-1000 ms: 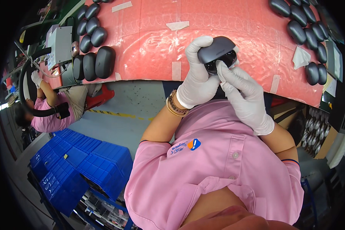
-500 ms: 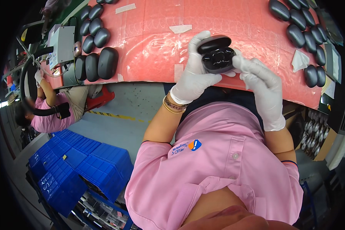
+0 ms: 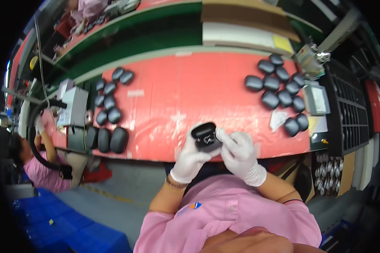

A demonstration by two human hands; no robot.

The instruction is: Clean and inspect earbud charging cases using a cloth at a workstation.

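A black earbud charging case (image 3: 208,144) with its lid raised is held over the table's near edge. My gloved left hand (image 3: 187,162) is closed round its left side and underside, thumb along the front. Glossy dark shapes show in the case; the blur hides their detail. My gloved right hand (image 3: 241,155) has its fingers bent together, the tips against the case's right edge. Whether a small part is pinched between those tips is hidden.
Dark, closed cases (image 3: 271,83) lie grouped on the red table mat (image 3: 185,97) at right. More cases (image 3: 109,102) and larger upright ones (image 3: 119,140) stand at left. A white cloth (image 3: 278,120) lies near the right group. A co-worker (image 3: 46,164) sits at far left.
The head view has tilted up, so more of the table's far side shows and my hands appear lower. The charging case stays in my left hand, with my right fingers still at its right edge.
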